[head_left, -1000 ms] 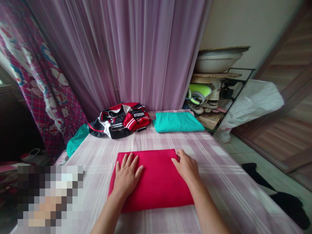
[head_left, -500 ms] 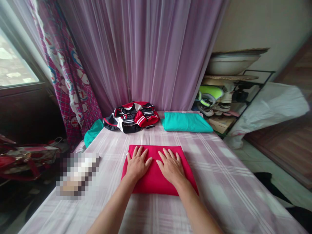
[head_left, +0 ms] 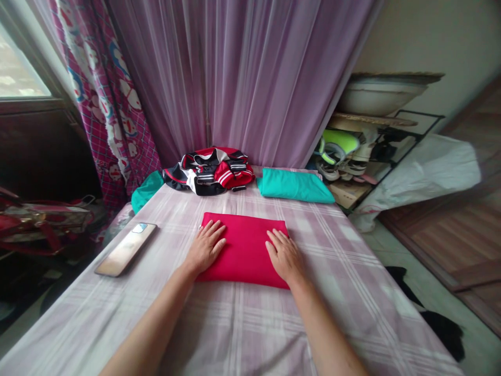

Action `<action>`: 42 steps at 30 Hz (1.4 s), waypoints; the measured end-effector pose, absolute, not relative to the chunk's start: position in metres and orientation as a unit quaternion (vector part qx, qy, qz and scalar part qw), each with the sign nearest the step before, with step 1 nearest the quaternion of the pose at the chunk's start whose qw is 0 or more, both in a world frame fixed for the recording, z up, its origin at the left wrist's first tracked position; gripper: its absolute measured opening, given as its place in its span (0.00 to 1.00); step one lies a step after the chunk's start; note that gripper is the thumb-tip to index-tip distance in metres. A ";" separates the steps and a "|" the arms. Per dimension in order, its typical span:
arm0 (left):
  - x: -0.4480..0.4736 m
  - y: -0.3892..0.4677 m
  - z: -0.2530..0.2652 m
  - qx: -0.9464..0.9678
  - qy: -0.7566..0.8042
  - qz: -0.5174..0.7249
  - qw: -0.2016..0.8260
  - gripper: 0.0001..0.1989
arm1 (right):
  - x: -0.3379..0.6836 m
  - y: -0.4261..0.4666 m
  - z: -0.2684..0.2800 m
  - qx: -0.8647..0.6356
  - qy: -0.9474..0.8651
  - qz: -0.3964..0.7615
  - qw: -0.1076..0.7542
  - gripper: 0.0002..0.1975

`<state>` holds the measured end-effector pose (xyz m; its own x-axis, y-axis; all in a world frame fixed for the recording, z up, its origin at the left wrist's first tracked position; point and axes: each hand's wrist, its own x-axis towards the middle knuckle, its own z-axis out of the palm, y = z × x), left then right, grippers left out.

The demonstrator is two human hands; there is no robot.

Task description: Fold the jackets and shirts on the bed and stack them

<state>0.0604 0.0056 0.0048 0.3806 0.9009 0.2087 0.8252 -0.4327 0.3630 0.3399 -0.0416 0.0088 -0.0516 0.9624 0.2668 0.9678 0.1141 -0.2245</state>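
A folded red cloth (head_left: 246, 250), neat and rectangular, lies flat on the checked tablecloth (head_left: 242, 334) in front of me. On its left edge rests my left hand (head_left: 205, 248), palm down with the fingers stretched out. My right hand (head_left: 285, 256) lies flat over the right edge in the same way. Both hands touch the cloth from above, and neither grips it. What kind of garment or fabric it is cannot be made out.
A phone (head_left: 127, 249) lies at the table's left side. At the far edge are a crumpled black, red and white garment (head_left: 215, 172) and a folded teal cloth (head_left: 295, 185). Purple curtains (head_left: 242, 78) hang behind. A shoe rack (head_left: 391, 167) stands at the right.
My hands have slid apart, from the middle of the red cloth out to its left and right edges. The view has shifted slightly.
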 end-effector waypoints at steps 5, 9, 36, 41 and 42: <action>0.043 -0.005 -0.002 0.824 0.518 0.194 0.124 0.28 | 0.340 -0.040 0.004 -0.654 -0.725 -0.025 0.213 0.23; 0.031 -0.013 -0.005 0.803 0.542 0.198 0.149 0.29 | 0.343 -0.040 -0.003 -0.642 -0.723 -0.034 0.254 0.23; 0.103 0.042 0.020 0.779 0.606 0.147 0.074 0.26 | 0.347 -0.037 -0.013 -0.620 -0.721 -0.017 0.309 0.24; 0.072 0.041 0.006 0.754 0.632 0.148 0.100 0.29 | 0.348 -0.037 -0.014 -0.625 -0.722 -0.019 0.298 0.24; 0.069 0.041 0.004 0.751 0.633 0.150 0.111 0.29 | 0.349 -0.037 -0.014 -0.625 -0.723 -0.018 0.293 0.23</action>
